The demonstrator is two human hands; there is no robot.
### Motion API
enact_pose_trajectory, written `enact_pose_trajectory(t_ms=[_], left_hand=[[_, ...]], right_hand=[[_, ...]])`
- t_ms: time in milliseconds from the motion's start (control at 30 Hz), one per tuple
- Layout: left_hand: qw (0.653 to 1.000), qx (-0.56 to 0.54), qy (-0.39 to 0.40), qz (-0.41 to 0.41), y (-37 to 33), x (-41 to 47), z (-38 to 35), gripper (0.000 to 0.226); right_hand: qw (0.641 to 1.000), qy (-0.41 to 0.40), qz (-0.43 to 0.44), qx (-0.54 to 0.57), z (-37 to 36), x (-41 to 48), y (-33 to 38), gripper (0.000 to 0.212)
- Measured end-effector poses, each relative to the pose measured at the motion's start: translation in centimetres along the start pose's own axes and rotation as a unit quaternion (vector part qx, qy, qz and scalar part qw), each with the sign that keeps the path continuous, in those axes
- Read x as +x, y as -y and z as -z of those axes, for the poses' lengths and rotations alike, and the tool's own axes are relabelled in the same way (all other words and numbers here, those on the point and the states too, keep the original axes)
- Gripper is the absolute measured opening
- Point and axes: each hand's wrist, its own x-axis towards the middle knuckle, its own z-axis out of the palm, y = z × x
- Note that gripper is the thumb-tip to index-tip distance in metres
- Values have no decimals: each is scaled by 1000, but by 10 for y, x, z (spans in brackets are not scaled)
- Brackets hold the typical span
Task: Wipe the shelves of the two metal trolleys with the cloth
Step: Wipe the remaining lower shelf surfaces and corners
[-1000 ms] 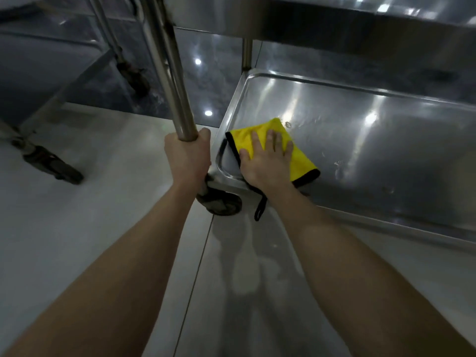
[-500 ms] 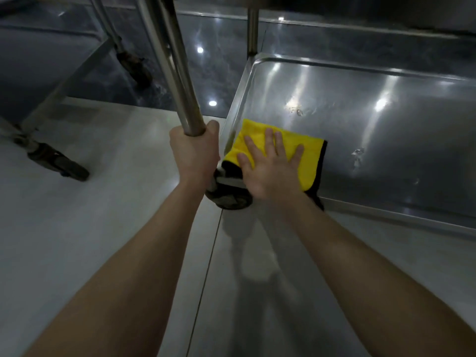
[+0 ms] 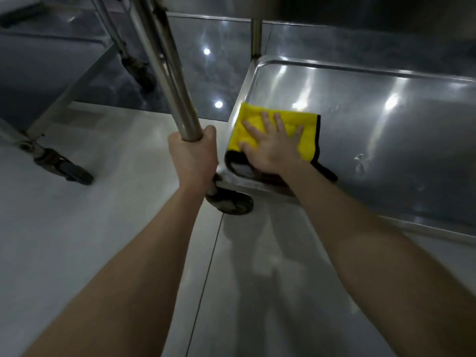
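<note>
While wiping, had the folded yellow cloth (image 3: 307, 140) at the near left corner of the nearer trolley's bottom shelf (image 3: 386, 140), black edge lapping toward the raised rim. Pressed it flat with the right hand (image 3: 273, 148), fingers straight and spread, nothing gripped. Grasped the upright post (image 3: 167, 73) with the left hand (image 3: 193, 155), fingers curled round the tube just above the caster (image 3: 229, 202). Noted smears (image 3: 360, 163) on the shelf to the right of the cloth, apart from it; judged most of that shelf not yet wiped. Saw only the dark underside of the upper shelf (image 3: 360, 6) overhead, so could not tell its state. Saw the second trolley (image 3: 51, 68) off to the left on the pale floor (image 3: 77, 240), touched by neither hand; judged it likely left to do, though could not tell for certain.
</note>
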Motion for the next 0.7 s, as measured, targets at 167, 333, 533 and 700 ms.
enact_pose_trajectory(t_ms=[167, 333, 533, 700], left_hand=[[1000, 6, 9, 6, 4, -6, 3, 25], [1000, 8, 15, -11, 11, -8, 4, 29], [1000, -9, 1, -25, 19, 1, 1, 36], [1000, -28, -12, -8, 11, 0, -1, 39]], right_hand=[[1000, -9, 6, -15, -12, -102, -7, 61], [1000, 1, -1, -15, -1, -50, -49, 63], [997, 23, -68, -13, 24, 66, -78, 77], [998, 22, 46, -32, 24, 0, -76, 70]])
